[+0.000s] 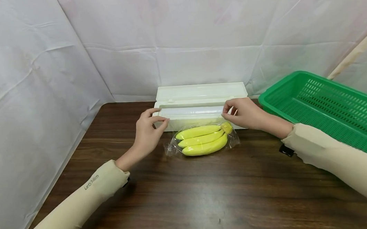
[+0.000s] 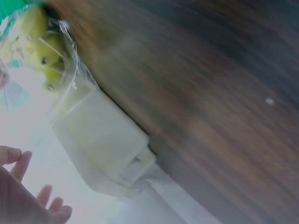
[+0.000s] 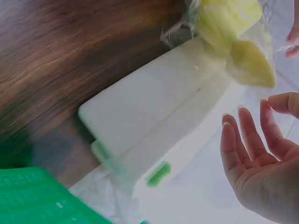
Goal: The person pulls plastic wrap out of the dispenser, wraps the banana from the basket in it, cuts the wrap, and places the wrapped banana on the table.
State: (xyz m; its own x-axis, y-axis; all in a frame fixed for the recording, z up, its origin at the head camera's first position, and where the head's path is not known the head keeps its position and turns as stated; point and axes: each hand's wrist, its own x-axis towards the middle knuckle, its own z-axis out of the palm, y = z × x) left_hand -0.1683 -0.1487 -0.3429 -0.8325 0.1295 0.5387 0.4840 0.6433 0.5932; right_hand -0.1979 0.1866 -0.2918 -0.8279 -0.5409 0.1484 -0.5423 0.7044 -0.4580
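A long white dispenser box (image 1: 168, 125) stands on the table with its lid (image 1: 201, 91) raised at the back. Inside it lies a roll of cling film (image 1: 191, 111). At the left end of the roll, my left hand (image 1: 147, 128) pinches the film between thumb and index fingertip, other fingers spread. My right hand (image 1: 245, 113) does likewise at the right end; its loosely bent other fingers show in the right wrist view. A bunch of three yellow bananas (image 1: 201, 140) wrapped in clear film lies just in front of the box, between the hands.
A green perforated basket (image 1: 277, 94) stands at the right, beyond my right forearm. White cloth (image 1: 197, 30) hangs behind the table and along its left side. The dark wooden table (image 1: 191, 197) extends toward me in front of the bananas.
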